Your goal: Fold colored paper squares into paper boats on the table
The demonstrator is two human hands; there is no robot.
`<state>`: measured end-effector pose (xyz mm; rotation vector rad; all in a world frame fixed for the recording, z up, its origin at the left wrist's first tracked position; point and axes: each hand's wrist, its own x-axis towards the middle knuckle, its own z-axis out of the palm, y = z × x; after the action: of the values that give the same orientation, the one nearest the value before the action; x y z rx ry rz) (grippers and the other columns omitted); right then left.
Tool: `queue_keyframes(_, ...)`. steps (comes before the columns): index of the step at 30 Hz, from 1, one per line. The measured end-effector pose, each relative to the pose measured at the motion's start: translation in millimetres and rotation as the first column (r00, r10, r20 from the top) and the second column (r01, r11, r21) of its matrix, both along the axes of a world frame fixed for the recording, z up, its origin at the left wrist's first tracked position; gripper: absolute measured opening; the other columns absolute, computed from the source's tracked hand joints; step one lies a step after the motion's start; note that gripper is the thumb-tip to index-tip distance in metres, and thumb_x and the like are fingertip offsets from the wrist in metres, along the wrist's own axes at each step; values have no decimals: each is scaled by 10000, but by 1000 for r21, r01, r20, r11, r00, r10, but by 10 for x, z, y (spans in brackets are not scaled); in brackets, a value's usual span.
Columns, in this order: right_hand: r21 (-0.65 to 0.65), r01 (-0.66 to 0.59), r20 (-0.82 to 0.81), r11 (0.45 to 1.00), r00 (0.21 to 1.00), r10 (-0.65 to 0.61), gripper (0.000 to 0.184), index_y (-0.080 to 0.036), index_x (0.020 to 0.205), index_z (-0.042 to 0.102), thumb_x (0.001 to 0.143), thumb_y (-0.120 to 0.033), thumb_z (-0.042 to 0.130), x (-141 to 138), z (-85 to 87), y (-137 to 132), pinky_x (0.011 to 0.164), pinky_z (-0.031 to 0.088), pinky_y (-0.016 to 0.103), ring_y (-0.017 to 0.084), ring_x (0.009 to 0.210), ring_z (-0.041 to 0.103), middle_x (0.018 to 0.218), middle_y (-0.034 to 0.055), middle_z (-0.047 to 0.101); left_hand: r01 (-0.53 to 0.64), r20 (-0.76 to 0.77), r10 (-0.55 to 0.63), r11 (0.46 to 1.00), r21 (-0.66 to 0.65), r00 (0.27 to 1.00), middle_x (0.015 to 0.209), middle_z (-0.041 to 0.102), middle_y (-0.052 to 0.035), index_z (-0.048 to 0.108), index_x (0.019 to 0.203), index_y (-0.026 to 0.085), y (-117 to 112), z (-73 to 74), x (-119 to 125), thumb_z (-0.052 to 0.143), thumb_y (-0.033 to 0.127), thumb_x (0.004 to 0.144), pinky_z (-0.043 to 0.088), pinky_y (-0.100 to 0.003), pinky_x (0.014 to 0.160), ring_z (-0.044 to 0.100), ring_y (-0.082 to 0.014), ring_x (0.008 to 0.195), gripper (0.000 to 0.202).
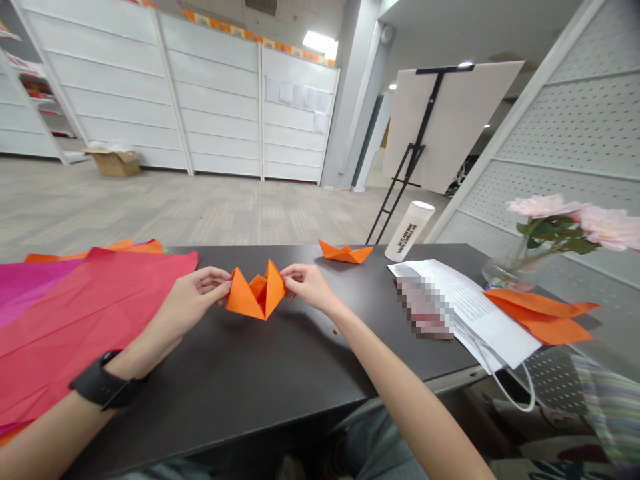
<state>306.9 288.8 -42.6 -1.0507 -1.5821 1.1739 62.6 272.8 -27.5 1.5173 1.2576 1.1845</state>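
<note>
Between my two hands is a folded piece of orange paper (250, 297), with two tall points and a small peak in the middle. My left hand (203, 293), with a black band on its wrist, pinches its left side. My right hand (306, 283) pinches the right side near the top. The folded paper is held just above the dark table (300, 373). Beyond my right hand, a finished orange paper boat (345, 253) sits near the table's far edge.
Red paper sheets (115, 293) cover the left side, with purple and orange ones. To the right are a white cylinder (410, 230), printed sheets (465, 307), a white cable (520, 405), a folded orange paper piece (545, 317) and a glass vase (503, 272) with pink flowers.
</note>
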Motion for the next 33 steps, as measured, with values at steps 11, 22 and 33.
queue_keyframes(11,100,71,-50,992,997,-67,106,-178,837,604,763,-243,566,10,54,-6,552,560,251,127,597,670,737,5,679,-2,-1,2,989,149,1000,742,619,4,552,840,201,-27,70,1,634,375,773,506,-278,587,607,-146,605,204)
queue_keyframes(22,15,88,-60,996,994,-87,309,-145,881,722,737,-419,713,-44,99,-65,526,516,269,172,668,665,799,70,726,-105,60,101,992,66,993,899,744,-79,684,903,160,-48,54,26,770,492,667,574,-371,812,701,-265,889,416)
queue_keyframes(33,-99,170,-238,980,953,-189,356,-164,682,607,587,-422,832,-11,58,5,622,592,317,134,640,608,693,5,628,-153,184,134,984,93,974,805,712,-30,614,827,174,-23,56,-16,821,381,639,557,-342,810,705,-221,817,348)
